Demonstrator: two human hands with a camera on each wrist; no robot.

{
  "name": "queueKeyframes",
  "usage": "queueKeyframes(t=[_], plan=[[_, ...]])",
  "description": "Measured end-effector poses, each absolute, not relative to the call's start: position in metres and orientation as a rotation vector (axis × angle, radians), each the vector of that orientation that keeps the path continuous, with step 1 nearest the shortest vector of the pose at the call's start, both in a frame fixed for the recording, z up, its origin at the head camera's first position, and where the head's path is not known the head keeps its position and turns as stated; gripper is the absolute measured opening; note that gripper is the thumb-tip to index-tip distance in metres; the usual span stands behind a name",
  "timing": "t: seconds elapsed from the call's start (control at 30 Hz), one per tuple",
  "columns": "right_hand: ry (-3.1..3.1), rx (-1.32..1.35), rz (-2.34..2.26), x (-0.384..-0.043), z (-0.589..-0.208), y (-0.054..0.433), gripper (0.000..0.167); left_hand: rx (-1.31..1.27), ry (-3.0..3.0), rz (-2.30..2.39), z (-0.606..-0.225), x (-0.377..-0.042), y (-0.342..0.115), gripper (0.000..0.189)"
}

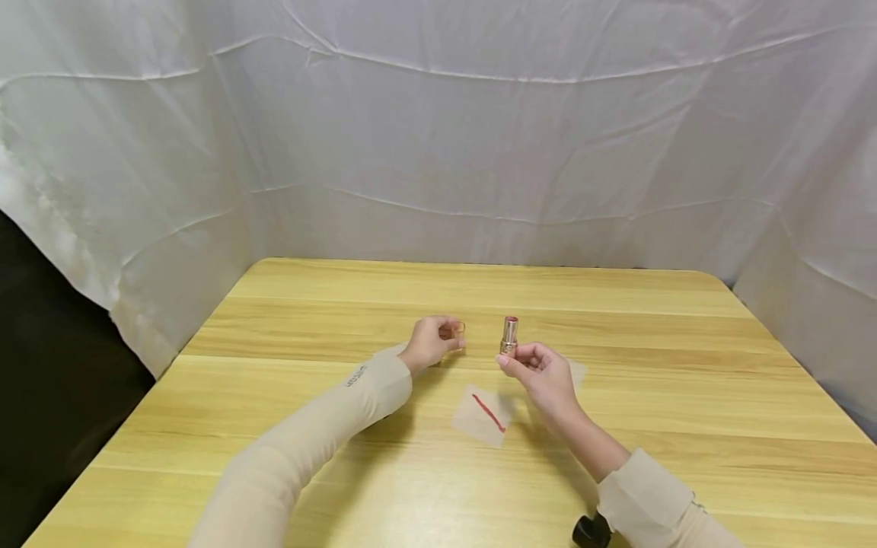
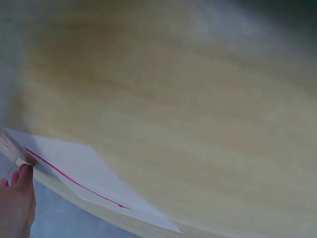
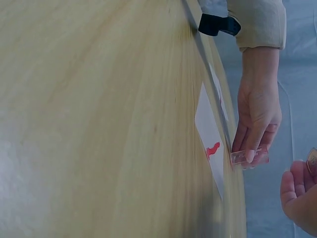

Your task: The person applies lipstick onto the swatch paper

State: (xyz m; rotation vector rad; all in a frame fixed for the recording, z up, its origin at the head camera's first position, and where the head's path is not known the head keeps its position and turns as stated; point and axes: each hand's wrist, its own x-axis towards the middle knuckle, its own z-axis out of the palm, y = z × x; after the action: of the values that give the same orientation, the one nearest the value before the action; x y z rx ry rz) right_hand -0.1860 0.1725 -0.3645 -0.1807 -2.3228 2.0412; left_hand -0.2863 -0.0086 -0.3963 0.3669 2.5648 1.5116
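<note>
My right hand (image 1: 544, 373) holds a lipstick (image 1: 510, 335) upright above the table, thumb and fingers pinching its gold base. A dark red tip shows at the top of its tube. To its left, my left hand (image 1: 433, 341) pinches a clear, pinkish lipstick cap (image 3: 242, 157), apart from the lipstick. Between the forearms lies a small pale paper square (image 1: 473, 418) bearing a red streak. In the right wrist view only part of the right hand (image 3: 303, 198) shows at the lower right edge.
Another pale sheet (image 1: 390, 350) lies partly hidden behind the left hand, and one more (image 1: 578, 371) shows behind the right hand. The wooden table (image 1: 308, 304) ends at a grey-white cloth curtain (image 1: 438, 152). A black device (image 1: 591, 530) is at the right cuff.
</note>
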Motion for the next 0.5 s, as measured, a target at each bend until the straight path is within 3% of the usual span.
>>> queueKeyframes(t=[0.5], plan=[[-2.276, -0.144, 2.087, -0.1861, -0.3646, 0.1708, 0.023, 0.373, 2.565, 1.532, -0.3927, -0.2816, -0.0120, 0.020]])
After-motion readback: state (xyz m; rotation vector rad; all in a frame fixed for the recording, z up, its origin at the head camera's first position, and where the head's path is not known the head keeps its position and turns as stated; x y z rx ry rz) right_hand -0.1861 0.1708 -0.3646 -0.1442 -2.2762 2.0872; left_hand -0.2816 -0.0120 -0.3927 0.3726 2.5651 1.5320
